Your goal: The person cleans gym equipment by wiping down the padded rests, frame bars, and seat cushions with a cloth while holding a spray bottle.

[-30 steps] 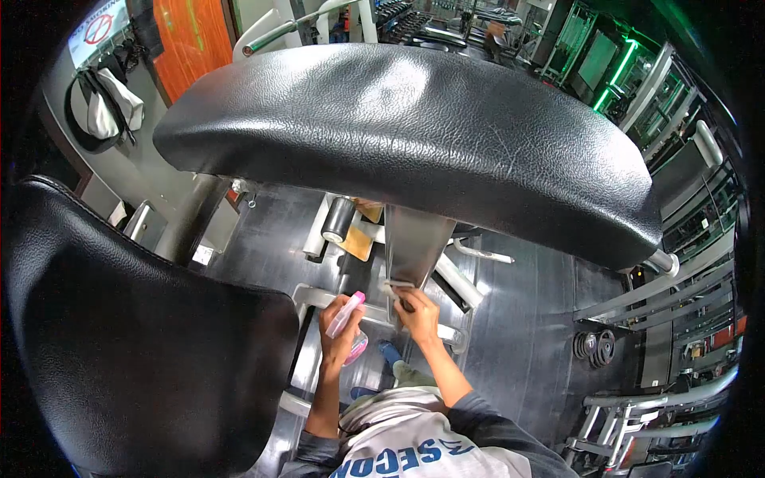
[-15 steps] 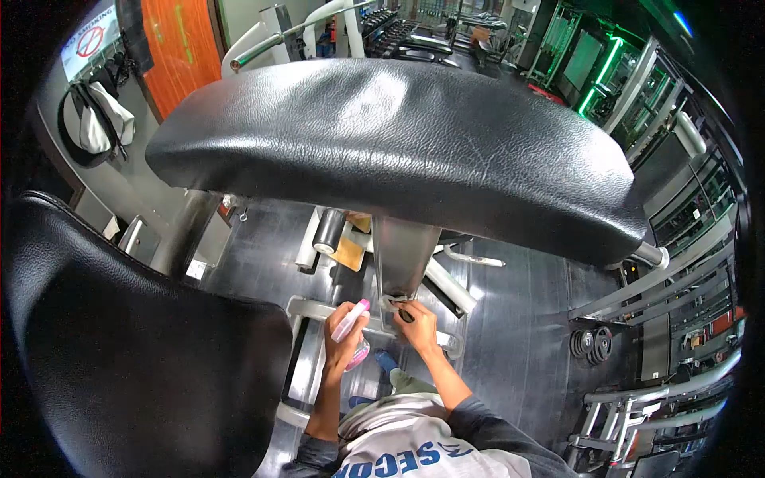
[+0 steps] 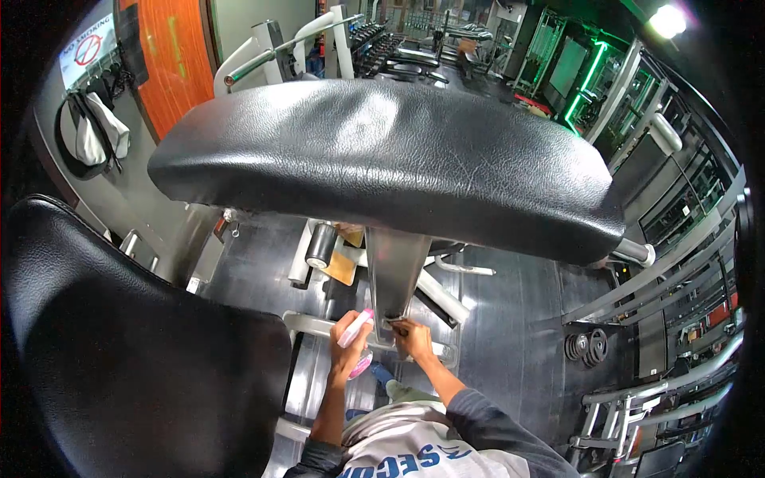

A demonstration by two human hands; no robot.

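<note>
My left hand is closed around a spray bottle with a white and pink trigger head; pink also shows at its lower part. The fingers of my right hand are bent and pressed together at the lower end of a grey metal post. Something small and dark shows at those fingertips, too hidden to name. Above both hands, the post carries a wide black padded cushion with light glaring off it. A light metal frame bar runs low behind my left hand.
A black backrest fills the lower left. Weight plates stand on the dark floor at right, near metal racks. Past the cushion are a dumbbell rack and other gym machines. A cap hangs on the left wall.
The view has tilted up a little, so the cushion and post sit lower in the picture. My right hand has shifted slightly at the post's lower end. The spray bottle stays in my left hand.
</note>
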